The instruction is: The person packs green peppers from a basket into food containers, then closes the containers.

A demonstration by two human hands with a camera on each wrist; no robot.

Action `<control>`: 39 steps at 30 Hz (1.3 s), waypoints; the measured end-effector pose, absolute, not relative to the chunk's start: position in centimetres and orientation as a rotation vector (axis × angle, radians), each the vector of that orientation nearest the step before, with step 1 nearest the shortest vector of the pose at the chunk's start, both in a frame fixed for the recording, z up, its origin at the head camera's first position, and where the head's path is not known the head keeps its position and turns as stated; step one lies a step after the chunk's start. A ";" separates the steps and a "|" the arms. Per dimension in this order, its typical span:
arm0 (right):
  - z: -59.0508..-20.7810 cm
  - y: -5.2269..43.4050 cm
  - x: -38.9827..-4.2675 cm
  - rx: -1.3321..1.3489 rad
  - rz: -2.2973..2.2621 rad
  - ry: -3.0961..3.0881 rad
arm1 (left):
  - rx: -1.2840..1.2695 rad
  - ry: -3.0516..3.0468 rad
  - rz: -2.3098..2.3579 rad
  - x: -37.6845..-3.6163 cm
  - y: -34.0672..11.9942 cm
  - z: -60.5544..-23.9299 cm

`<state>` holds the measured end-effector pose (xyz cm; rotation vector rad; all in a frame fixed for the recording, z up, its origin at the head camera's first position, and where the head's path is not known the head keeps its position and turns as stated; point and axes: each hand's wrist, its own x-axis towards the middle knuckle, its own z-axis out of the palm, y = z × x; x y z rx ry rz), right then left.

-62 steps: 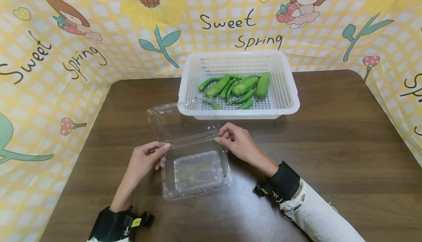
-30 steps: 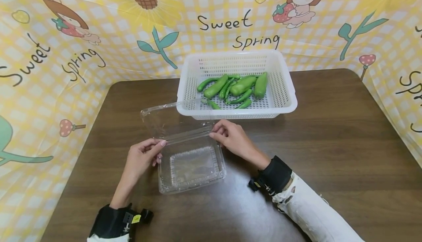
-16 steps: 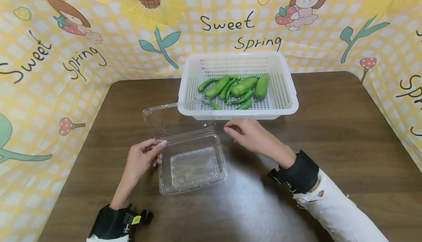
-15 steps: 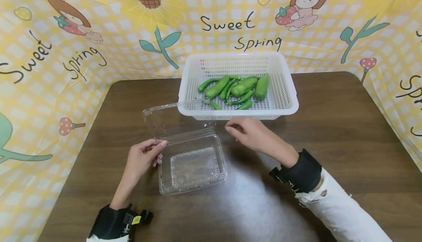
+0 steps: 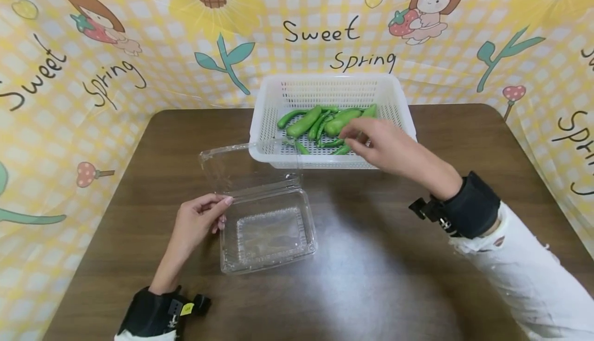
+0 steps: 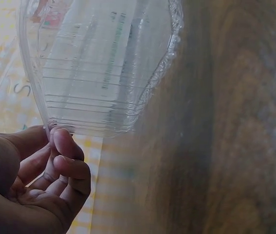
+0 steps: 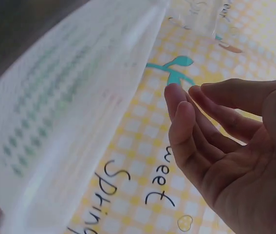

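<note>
Green peppers (image 5: 325, 124) heaped in the white perforated basket (image 5: 403, 124) at the far middle of the bench (image 5: 464, 176). Right hand (image 5: 385, 147) reaching in over the basket's near rim, fingers (image 5: 352, 134) loosely bent and parted just above the nearer peppers, nothing between them yet; same in the right wrist view: relaxed fingers (image 7: 191, 122) holding nothing, basket wall (image 7: 64, 122) close beside. Nearer on the bench, just in front of the basket's left corner, a clear clamshell box (image 5: 266, 235), hinged lid (image 5: 250, 168) standing open toward the basket, tray seemingly empty. Left hand (image 5: 197, 222) at the box's left rear corner, thumb and fingertips pinching the rim beside the hinge; left wrist view confirming curled fingers (image 6: 67, 161) on the clear plastic edge (image 6: 79, 126).

Step in hand, by the look of it: fetching a first pepper for the open box, so early in the packing. Next move probably calling for a short drop of the right hand, a firm pinch on one pepper lying free on top, then a carry back over the basket rim without catching the raised lid. Steadying grip on the box worth maintaining, the light plastic likely to slide or flip shut.
</note>
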<state>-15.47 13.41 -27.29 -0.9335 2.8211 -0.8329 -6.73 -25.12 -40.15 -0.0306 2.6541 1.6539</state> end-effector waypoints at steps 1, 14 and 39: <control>-26.9 13.5 -15.9 -0.938 -0.807 2.829 | -0.032 2.654 1.650 -6.8 -25.2 -40.1; -25.9 13.5 -20.5 -1.106 -0.409 2.843 | -0.039 2.635 1.670 -6.8 -25.3 -40.1; -31.8 11.2 -26.8 -1.064 0.116 2.477 | -0.022 2.649 1.635 -6.8 -25.3 -40.2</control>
